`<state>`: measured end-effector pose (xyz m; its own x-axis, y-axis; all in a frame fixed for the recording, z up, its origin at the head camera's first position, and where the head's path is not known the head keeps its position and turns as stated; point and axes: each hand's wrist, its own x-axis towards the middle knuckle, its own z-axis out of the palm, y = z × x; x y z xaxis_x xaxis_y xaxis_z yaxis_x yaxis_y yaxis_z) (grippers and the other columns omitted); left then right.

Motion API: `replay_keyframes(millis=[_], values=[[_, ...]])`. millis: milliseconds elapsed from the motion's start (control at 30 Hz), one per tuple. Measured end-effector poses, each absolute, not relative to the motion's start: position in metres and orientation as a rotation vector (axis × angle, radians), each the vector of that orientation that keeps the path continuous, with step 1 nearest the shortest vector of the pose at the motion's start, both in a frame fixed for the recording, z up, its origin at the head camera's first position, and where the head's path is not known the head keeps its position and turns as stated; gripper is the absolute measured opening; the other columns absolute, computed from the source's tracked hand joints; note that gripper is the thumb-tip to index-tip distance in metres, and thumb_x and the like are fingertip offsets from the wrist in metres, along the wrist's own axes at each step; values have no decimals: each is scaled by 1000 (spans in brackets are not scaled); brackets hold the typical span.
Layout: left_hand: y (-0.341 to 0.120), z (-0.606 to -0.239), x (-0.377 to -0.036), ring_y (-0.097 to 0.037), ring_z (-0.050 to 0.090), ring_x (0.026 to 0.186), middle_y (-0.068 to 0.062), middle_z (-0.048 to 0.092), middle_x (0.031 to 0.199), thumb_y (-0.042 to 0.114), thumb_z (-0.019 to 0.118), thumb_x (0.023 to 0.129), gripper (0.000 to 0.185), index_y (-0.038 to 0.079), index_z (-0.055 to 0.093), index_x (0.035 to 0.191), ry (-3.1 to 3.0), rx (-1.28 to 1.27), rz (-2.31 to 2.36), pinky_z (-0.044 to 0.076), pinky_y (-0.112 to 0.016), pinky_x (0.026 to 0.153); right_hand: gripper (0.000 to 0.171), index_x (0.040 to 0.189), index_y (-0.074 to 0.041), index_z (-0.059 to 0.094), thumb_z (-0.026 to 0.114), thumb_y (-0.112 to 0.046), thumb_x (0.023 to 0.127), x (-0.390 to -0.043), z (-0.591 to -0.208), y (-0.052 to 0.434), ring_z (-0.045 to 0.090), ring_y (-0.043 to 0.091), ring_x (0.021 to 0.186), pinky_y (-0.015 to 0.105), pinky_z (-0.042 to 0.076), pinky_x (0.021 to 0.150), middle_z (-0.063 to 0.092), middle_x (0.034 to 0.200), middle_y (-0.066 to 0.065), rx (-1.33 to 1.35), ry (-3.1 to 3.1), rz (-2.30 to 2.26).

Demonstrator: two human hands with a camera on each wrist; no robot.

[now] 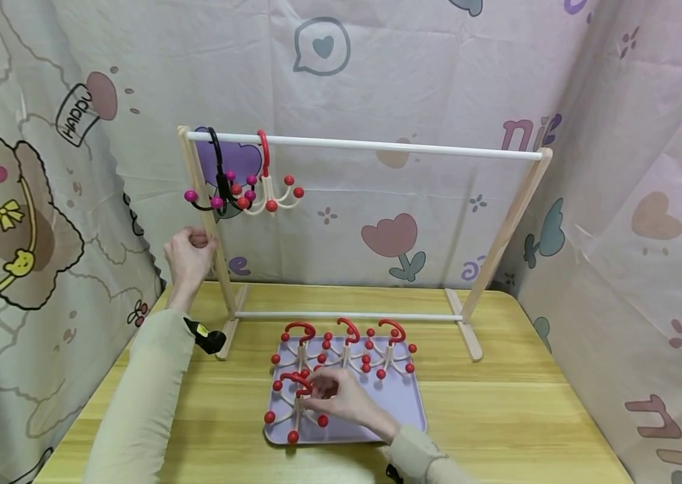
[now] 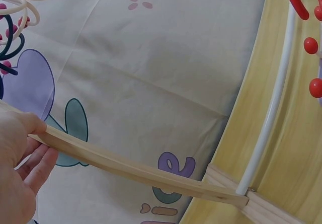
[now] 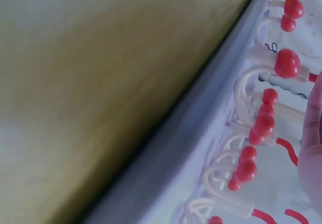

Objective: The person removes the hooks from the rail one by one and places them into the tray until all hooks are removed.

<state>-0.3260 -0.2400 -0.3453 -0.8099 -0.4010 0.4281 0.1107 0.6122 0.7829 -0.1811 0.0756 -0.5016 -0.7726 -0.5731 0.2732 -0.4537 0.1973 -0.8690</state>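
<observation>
My left hand (image 1: 191, 259) grips the left wooden upright (image 2: 126, 168) of a rack, thumb and fingers on either side. Above it, a black multi-claw hook (image 1: 220, 175) with pink balls and a cream multi-claw hook (image 1: 267, 188) with a red top hang from the white top rail (image 1: 377, 145). My right hand (image 1: 343, 403) is over the tray and pinches the neck of the front-left red-and-cream hook (image 1: 297, 417), which stands on the tray. In the right wrist view only part of that hand (image 3: 312, 138) shows, and its fingertips are out of sight.
The lilac tray (image 1: 371, 410) lies before the rack, with several red-topped hooks along its back, including one at the back right (image 1: 390, 353). The rack's right wooden leg (image 1: 504, 235) and lower rail (image 1: 347, 315) stand behind it. Printed curtains (image 1: 341, 87) surround the table (image 1: 498, 396).
</observation>
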Motion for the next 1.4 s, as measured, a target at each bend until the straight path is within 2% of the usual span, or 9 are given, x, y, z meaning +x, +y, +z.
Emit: replay_keyframes(millis=[100, 233, 433, 567, 700, 867, 1033, 1267, 1400], values=[[-240, -345, -326, -11, 60, 77, -19, 75, 106, 14, 63, 93, 27, -2, 70, 113, -2253, 222, -1146, 42, -16, 74, 33, 112, 0, 69, 80, -14, 85, -183, -495, 78, 58, -8, 69, 19, 56, 65, 72, 83, 16, -1028, 2353, -1600], [-240, -345, -326, -17, 64, 81, -19, 76, 106, 14, 63, 93, 26, -2, 71, 113, -2254, 222, -1142, 42, -17, 74, 34, 115, -1, 69, 80, -14, 85, -188, -485, 80, 58, -7, 68, 21, 57, 65, 72, 81, 16, -1085, 2336, -1604], [-240, -344, -326, -23, 66, 85, -19, 76, 107, 14, 63, 93, 27, -2, 70, 113, -2257, 224, -1140, 42, -15, 71, 30, 114, -2, 69, 78, -13, 87, -197, -460, 82, 57, -5, 63, 24, 54, 56, 70, 77, 13, -1184, 2364, -1622], [-242, -343, -326, -21, 66, 84, -19, 75, 107, 14, 63, 93, 27, -2, 70, 114, -2257, 222, -1141, 42, -16, 72, 28, 112, -5, 71, 78, -12, 87, -207, -437, 82, 57, -5, 62, 27, 54, 54, 70, 75, 9, -1235, 2458, -1625], [-242, -343, -326, -14, 63, 80, -19, 75, 107, 14, 63, 93, 26, -2, 70, 113, -2255, 215, -1136, 42, -14, 70, 27, 113, -5, 71, 77, -11, 88, -217, -411, 82, 58, -3, 63, 25, 53, 56, 71, 77, 8, -1242, 2525, -1662], [-241, -341, -326, -11, 62, 78, -19, 76, 107, 14, 63, 93, 27, -2, 70, 113, -2257, 202, -1145, 41, -11, 66, 26, 112, -3, 70, 76, -9, 87, -232, -374, 79, 58, -1, 63, 21, 52, 58, 72, 78, 10, -1267, 2601, -1748], [-241, -341, -325, -18, 65, 83, -20, 75, 108, 14, 63, 93, 27, -2, 70, 114, -2260, 195, -1146, 42, -12, 68, 25, 110, 2, 70, 76, -5, 86, -250, -337, 71, 58, 1, 60, 21, 51, 56, 72, 77, 15, -1267, 2647, -1854], [-241, -342, -324, -26, 67, 88, -21, 75, 108, 13, 63, 94, 27, -4, 69, 114, -2254, 178, -1152, 42, -13, 69, 24, 112, -2, 71, 74, -11, 90, -273, -298, 59, 63, 12, 58, 25, 53, 55, 72, 79, 19, -1114, 2661, -1973], [-241, -344, -324, -28, 67, 89, -21, 75, 108, 12, 62, 94, 27, -4, 69, 114, -2256, 182, -1162, 42, -12, 68, 25, 113, -2, 70, 74, -14, 91, -284, -281, 48, 64, 11, 57, 27, 54, 55, 72, 83, 23, -1049, 2643, -2012]])
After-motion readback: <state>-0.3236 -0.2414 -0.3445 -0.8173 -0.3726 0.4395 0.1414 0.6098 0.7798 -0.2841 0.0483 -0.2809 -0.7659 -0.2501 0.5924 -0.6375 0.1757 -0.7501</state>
